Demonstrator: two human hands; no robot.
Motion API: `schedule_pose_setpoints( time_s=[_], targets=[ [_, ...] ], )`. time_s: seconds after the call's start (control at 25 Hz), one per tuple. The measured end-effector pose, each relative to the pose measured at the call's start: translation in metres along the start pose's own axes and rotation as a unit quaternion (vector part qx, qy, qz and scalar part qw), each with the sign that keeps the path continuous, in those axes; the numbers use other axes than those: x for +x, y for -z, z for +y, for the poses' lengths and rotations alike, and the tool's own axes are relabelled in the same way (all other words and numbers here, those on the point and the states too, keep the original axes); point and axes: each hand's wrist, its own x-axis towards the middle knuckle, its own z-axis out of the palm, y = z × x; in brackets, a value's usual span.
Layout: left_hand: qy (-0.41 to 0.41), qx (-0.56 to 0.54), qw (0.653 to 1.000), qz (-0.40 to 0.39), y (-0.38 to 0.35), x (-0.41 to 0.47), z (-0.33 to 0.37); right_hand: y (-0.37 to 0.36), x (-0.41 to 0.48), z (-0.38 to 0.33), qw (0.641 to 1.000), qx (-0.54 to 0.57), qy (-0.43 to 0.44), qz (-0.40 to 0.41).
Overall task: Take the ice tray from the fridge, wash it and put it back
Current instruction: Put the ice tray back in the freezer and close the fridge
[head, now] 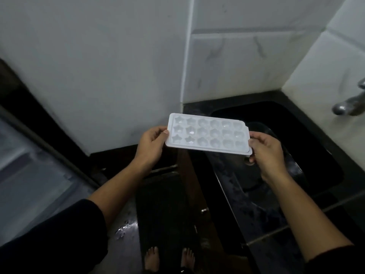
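A white plastic ice tray [208,133] with star-shaped and round cavities is held flat in the air at the left edge of a black sink [316,155]. My left hand [151,146] pinches its left short end, thumb on top. My right hand [265,153] grips its right short end from the side and below. The cavities face up and look mostly empty, with small glints in a few. The fridge [29,165] is a blurred grey shape at the left edge of the view.
A chrome tap [349,104] juts in at the right over the sink. A white tiled wall [237,66] rises behind, with a dark countertop [246,204] in front. Below are a brown cabinet [189,184], a wet floor [124,230] and my bare feet [169,260].
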Motion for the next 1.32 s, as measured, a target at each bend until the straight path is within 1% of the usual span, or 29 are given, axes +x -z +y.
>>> schedule_pose_setpoints(
  time_s=[0.12, 0.28, 0.56, 0.64, 0.76, 0.88, 1.16, 1.32],
  targets=[
    [0.013, -0.005, 0.997, 0.073, 0.025, -0.019, -0.024, -0.033, 0.017, 0.004, 0.997, -0.025, 0.017, -0.066],
    [0.020, -0.014, 0.985, 0.171, 0.058, -0.053, -0.051, -0.086, 0.024, -0.001, 0.984, -0.051, 0.051, -0.163],
    [0.046, -0.034, 0.940, 0.337, 0.148, -0.136, -0.078, -0.214, -0.023, -0.020, 0.940, -0.077, 0.093, -0.318],
    [0.045, -0.043, 0.919, 0.388, 0.181, -0.168, -0.080, -0.258, -0.051, -0.027, 0.920, -0.079, 0.104, -0.371],
    [0.054, -0.038, 0.890, 0.451, 0.231, -0.216, -0.087, -0.322, -0.101, -0.041, 0.891, -0.079, 0.125, -0.429],
    [0.068, -0.034, 0.852, 0.518, 0.284, -0.274, -0.091, -0.387, -0.167, -0.051, 0.857, -0.074, 0.137, -0.491],
    [0.093, -0.032, 0.761, 0.641, 0.383, -0.398, -0.102, -0.510, -0.330, -0.073, 0.769, -0.076, 0.168, -0.613],
    [0.096, -0.037, 0.696, 0.711, 0.426, -0.453, -0.104, -0.565, -0.415, -0.083, 0.712, -0.077, 0.174, -0.676]
  ],
)
